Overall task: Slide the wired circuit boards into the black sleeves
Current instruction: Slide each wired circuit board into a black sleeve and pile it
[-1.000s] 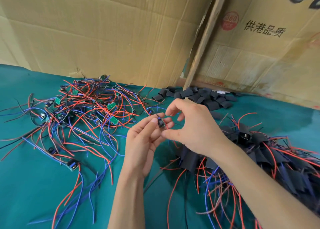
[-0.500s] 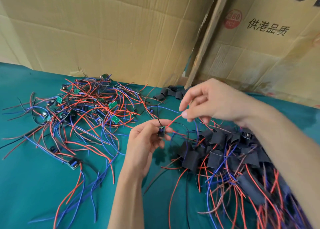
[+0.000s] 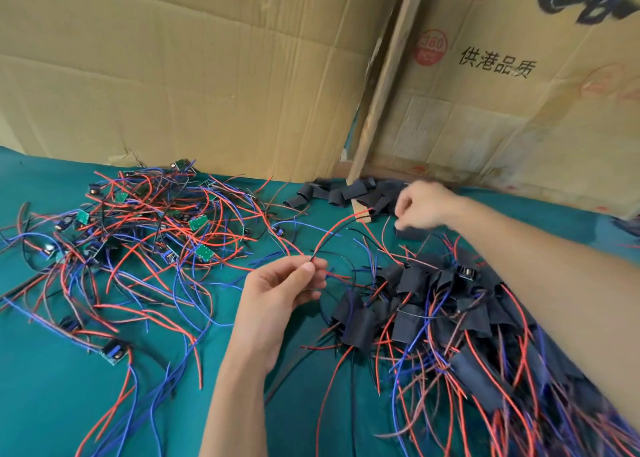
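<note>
Pinching a wired board's red and black leads at frame centre, our left hand (image 3: 284, 290) waits. Our right hand (image 3: 420, 207), beside it a moment ago, has reached the loose sleeves (image 3: 349, 191) upper right; its grip is blurred, unreadable. Sleeving comes next.

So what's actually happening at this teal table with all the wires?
A person is fitting small green wired circuit boards into black sleeves. The left hand pinches the red and black wires of one board at its fingertips; the board itself is hidden. The right hand, blurred, reaches to the loose pile of empty black sleeves by the cardboard wall. Unsleeved boards lie tangled on the left, sleeved ones heaped on the right.
</note>
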